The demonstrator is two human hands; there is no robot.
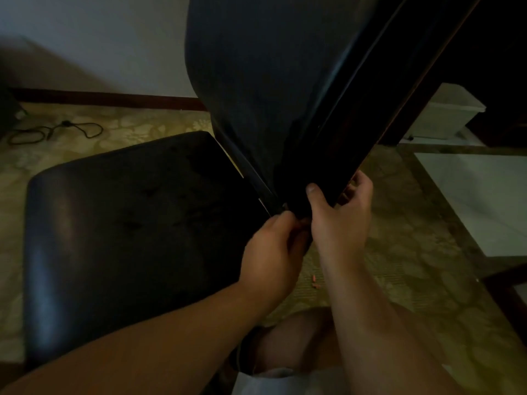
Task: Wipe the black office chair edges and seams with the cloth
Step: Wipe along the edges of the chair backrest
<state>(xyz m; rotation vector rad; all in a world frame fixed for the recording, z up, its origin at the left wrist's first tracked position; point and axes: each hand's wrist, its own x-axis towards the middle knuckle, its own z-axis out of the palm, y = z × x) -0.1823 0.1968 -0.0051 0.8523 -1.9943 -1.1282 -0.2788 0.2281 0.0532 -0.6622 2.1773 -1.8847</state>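
Observation:
The black office chair fills the middle of the view, with its padded seat [125, 223] at the left and its backrest [265, 81] rising up the centre. My left hand [273, 249] is at the joint between seat and backrest, fingers curled round a dark fold that looks like the cloth [301, 240]; most of the cloth is hidden. My right hand [339, 220] grips the lower edge of the backrest, thumb on the near face and fingers wrapped behind it.
A patterned carpet [399, 252] covers the floor. A black cable [57, 131] lies at the back left near the wall's dark skirting. A white box [447, 115] and a white panel [484, 201] stand at the right. My knee [296, 337] is below the hands.

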